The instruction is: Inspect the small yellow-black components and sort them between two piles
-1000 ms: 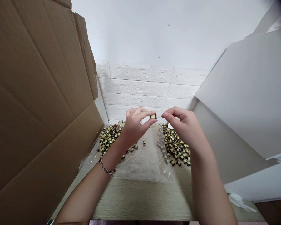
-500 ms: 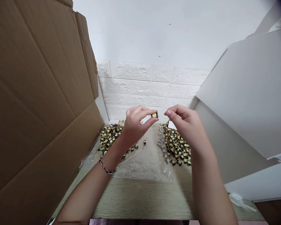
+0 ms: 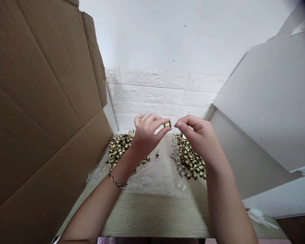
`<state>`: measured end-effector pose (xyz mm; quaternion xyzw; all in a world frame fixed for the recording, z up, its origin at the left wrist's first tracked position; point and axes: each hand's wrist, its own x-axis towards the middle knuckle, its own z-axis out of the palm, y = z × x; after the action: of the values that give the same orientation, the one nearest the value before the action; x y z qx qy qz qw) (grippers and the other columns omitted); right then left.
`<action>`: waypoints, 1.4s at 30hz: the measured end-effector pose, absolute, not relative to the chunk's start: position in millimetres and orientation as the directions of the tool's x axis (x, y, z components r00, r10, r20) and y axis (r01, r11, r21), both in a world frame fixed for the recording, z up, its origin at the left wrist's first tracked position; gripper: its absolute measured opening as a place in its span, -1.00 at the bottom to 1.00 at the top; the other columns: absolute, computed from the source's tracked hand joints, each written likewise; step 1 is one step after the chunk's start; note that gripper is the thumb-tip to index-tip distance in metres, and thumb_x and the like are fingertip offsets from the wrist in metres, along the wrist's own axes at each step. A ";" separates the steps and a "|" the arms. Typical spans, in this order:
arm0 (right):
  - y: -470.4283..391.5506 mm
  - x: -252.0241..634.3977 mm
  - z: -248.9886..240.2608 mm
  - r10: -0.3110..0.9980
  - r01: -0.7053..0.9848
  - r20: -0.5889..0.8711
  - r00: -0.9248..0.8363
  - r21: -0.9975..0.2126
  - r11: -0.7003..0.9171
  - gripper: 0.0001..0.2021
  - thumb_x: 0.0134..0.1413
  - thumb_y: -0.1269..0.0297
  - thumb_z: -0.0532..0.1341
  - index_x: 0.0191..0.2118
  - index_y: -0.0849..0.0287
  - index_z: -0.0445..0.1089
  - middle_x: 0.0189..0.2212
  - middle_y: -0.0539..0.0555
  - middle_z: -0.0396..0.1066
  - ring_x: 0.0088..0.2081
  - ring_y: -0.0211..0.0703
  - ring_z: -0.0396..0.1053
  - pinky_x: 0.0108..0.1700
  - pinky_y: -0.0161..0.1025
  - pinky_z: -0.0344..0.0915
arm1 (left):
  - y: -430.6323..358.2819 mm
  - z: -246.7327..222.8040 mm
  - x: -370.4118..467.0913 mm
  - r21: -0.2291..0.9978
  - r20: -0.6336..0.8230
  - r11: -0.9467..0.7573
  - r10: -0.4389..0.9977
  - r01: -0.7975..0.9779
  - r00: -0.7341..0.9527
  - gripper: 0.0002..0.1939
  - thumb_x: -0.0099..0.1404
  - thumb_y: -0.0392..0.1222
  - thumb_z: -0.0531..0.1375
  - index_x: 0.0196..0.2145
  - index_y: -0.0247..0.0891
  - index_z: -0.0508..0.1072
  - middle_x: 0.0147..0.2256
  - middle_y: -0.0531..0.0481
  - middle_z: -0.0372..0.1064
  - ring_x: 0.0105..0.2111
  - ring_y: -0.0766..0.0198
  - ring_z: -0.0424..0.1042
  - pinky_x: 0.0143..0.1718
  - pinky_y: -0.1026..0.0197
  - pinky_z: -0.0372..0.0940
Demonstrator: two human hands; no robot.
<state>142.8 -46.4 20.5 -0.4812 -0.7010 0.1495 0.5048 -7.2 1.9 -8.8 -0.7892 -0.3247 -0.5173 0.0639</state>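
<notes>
Between thumb and index finger, my left hand (image 3: 148, 132) holds a small black and yellow component (image 3: 167, 124) with thin pins. Just right of it is my right hand (image 3: 197, 130), its thumb and index fingertips pinched together; whatever they hold is too small to make out. A small gap separates those fingertips from the component. Below lies a clear plastic bag (image 3: 155, 178) with a single component (image 3: 157, 154) on it. One pile of similar components (image 3: 119, 145) sits to the left, partly behind my left hand, and another pile (image 3: 191, 159) is at the right.
A tall brown cardboard sheet (image 3: 45, 101) stands on the left. White panels (image 3: 264, 101) rise on the right. Behind the wooden table (image 3: 152, 217) is a white brick-patterned wall (image 3: 155, 78). A crumpled white piece (image 3: 260, 217) lies at the lower right.
My right hand has moved slightly left, bringing its pinched fingertips closer to the component. My left hand has hardly moved and still holds the component.
</notes>
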 end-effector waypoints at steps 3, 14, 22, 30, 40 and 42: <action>-46.2 143.1 20.3 0.838 0.513 0.544 -0.028 -0.712 0.480 -0.78 0.02 0.14 0.10 -0.47 0.18 0.32 -0.53 -0.03 0.26 -0.45 -0.31 0.17 -0.40 -0.34 0.08 | 2.7 -9.4 -7.1 0.219 0.863 -0.770 0.440 0.599 0.250 -0.81 0.14 -0.07 0.13 -0.29 -0.13 0.42 -0.37 0.05 0.38 -0.30 0.29 0.30 -0.08 0.11 -0.05; -23.7 151.3 10.4 0.882 0.424 0.468 -0.045 -0.791 0.441 -0.78 0.07 0.18 0.03 -0.23 0.10 0.33 -0.34 -0.02 0.29 -0.37 -0.31 0.19 -0.30 -0.32 0.14 | 2.6 -5.7 -7.9 0.269 0.884 -0.819 0.419 0.506 0.208 -0.81 0.10 -0.11 0.18 -0.30 -0.18 0.43 -0.39 0.04 0.38 -0.32 0.31 0.32 -0.15 0.16 0.06; -15.9 154.6 3.7 0.887 0.436 0.431 -0.165 -0.775 0.458 -0.79 0.02 0.14 0.10 -0.27 0.10 0.36 -0.23 0.01 0.32 -0.20 -0.24 0.22 -0.13 -0.24 0.12 | 5.0 -7.3 -7.7 0.272 0.873 -0.813 0.433 0.515 0.222 -0.80 0.11 -0.08 0.16 -0.30 -0.17 0.44 -0.38 0.04 0.39 -0.31 0.31 0.32 -0.15 0.17 0.06; -17.0 158.1 6.0 0.892 0.425 0.439 -0.105 -0.792 0.439 -0.78 -0.01 0.10 0.13 -0.37 0.14 0.38 -0.40 -0.04 0.31 -0.36 -0.32 0.16 -0.30 -0.33 0.07 | 6.9 -9.5 -7.7 0.226 0.885 -0.804 0.406 0.550 0.228 -0.81 0.11 -0.10 0.17 -0.29 -0.16 0.43 -0.39 0.08 0.38 -0.31 0.34 0.33 -0.16 0.18 0.04; -24.8 149.9 10.6 0.838 0.479 0.545 0.000 -0.736 0.479 -0.85 -0.02 0.22 0.15 -0.47 0.16 0.38 -0.56 -0.08 0.26 -0.47 -0.38 0.14 -0.41 -0.38 0.07 | 9.7 -12.1 -7.4 0.221 0.856 -0.744 0.458 0.630 0.241 -0.82 0.14 -0.08 0.14 -0.28 -0.12 0.42 -0.36 0.10 0.38 -0.28 0.34 0.31 -0.11 0.15 -0.02; -24.6 147.4 9.6 0.799 0.532 0.601 0.006 -0.679 0.506 -0.87 -0.03 0.26 0.16 -0.48 0.16 0.38 -0.55 -0.08 0.27 -0.46 -0.37 0.17 -0.39 -0.38 0.08 | 11.3 -13.5 -7.2 0.223 0.853 -0.735 0.465 0.640 0.237 -0.83 0.14 -0.08 0.14 -0.29 -0.11 0.42 -0.35 0.10 0.38 -0.28 0.34 0.31 -0.09 0.14 -0.04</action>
<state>147.4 -24.6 9.6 -0.4800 -0.6933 0.1280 0.5221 -7.2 11.3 -13.5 -0.7818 -0.3536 -0.5063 0.0863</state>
